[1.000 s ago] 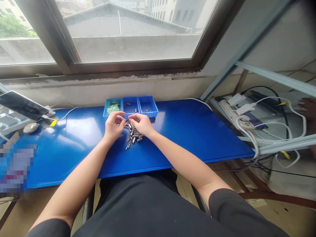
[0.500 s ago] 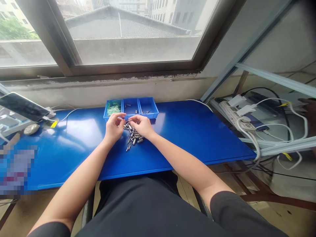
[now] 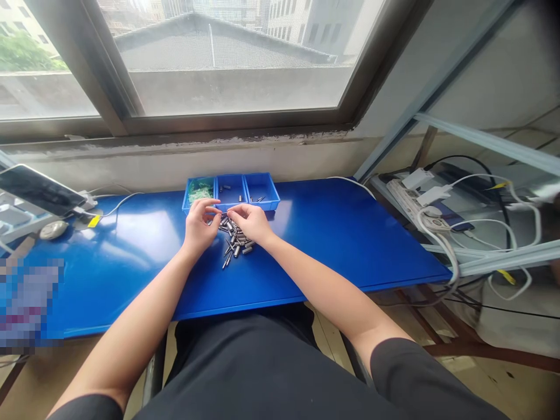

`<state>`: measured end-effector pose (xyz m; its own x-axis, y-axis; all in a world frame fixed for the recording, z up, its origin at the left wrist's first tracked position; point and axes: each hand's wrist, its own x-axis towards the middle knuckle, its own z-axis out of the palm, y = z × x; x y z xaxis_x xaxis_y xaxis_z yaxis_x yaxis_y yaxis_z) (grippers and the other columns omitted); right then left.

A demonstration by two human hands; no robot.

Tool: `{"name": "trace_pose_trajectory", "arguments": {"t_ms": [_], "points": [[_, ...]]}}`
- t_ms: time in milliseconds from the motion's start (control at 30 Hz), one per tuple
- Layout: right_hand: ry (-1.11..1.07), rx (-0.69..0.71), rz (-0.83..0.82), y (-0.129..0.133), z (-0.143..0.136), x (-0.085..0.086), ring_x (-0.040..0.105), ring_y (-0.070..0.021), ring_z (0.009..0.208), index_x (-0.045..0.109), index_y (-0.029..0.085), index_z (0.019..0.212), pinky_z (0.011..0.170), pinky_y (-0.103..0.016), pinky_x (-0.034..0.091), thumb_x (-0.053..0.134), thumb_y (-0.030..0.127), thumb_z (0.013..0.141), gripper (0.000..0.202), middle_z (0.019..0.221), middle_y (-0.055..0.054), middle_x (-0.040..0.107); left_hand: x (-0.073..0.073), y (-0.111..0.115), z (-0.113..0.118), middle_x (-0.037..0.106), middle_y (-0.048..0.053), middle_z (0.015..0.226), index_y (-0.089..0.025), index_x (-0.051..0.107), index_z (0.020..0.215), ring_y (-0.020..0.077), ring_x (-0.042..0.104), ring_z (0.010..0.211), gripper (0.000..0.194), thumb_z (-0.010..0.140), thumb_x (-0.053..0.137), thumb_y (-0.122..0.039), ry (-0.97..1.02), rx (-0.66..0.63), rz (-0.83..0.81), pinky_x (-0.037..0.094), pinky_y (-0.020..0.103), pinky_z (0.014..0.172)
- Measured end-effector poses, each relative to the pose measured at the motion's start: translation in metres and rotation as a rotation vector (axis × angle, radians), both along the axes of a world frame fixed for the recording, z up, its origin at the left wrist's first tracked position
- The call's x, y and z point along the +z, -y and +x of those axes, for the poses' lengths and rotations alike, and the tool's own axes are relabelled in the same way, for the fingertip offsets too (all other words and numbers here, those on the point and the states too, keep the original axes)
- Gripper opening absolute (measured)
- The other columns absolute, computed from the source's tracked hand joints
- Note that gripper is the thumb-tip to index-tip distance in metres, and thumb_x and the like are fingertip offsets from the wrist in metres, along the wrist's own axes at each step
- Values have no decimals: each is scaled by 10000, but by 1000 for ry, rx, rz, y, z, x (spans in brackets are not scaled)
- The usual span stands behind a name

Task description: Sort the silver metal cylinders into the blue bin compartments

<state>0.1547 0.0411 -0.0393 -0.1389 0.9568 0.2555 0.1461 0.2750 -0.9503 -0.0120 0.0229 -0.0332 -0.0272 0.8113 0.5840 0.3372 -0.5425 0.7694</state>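
Observation:
My left hand [image 3: 202,223] is closed just in front of the blue bins, thumb and fingers pinched round something too small to make out. Close by on its right, my right hand [image 3: 250,223] also pinches, its fingertips turned toward the left ones. Below and between the hands lies a pile of small metal cylinders and pins [image 3: 237,238], partly covered by the right hand. Behind them stand three joined blue bins [image 3: 262,207]. Green material [image 3: 201,189] fills the left bin, and a few dark metal pieces lie in the middle and right ones.
The blue table [image 3: 332,245] runs below a window. At the left are a phone or tablet [image 3: 41,189], cables and a white round object [image 3: 53,230]. A power strip [image 3: 413,204] with white plugs and cords sits on the right, by a metal frame [image 3: 490,140].
Both hands hold nearly the same place and pinch. The right fingertips have shifted very slightly toward the left hand. The whole view has moved a little.

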Motion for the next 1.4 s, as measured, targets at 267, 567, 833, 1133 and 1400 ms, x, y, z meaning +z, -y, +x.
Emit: {"name": "trace_pose_trajectory", "arguments": {"t_ms": [267,567,833,1133,1400], "points": [[-24,5,24,1,-2,-2,697,-157,764,745,179,901,736,-289,561,696,292,832,141,845,-42,768,0,0,0,591,58,1099,-204,675,1082,111,694,815,233,861,632,-145,-55,27,22,543,194,616],[-49,15,29,1,-2,-1,722,-175,814,753,182,888,802,-318,590,712,249,812,109,889,-56,782,-2,-1,-1,609,61,1063,-197,680,1070,116,672,790,230,873,594,-114,-63,43,69,558,230,676],[-61,18,-13,0,-3,-3,726,-180,815,743,181,871,807,-328,587,719,251,819,90,879,-55,780,-7,-4,-4,614,58,1078,-210,656,1155,83,615,690,282,890,589,-145,-78,65,43,547,238,689],[-69,-34,-38,-3,0,-1,705,-183,809,717,175,866,786,-323,566,682,290,849,121,863,-57,762,-1,1,0,699,28,921,-210,637,1129,123,656,759,300,834,691,-234,-14,18,-76,530,240,676],[-58,-27,0,0,-2,-1,707,-176,811,724,179,890,780,-314,563,679,298,856,132,878,-54,769,-2,-1,-1,679,16,908,-210,646,1112,95,637,629,239,873,646,-226,-25,6,-91,521,238,622]]}}
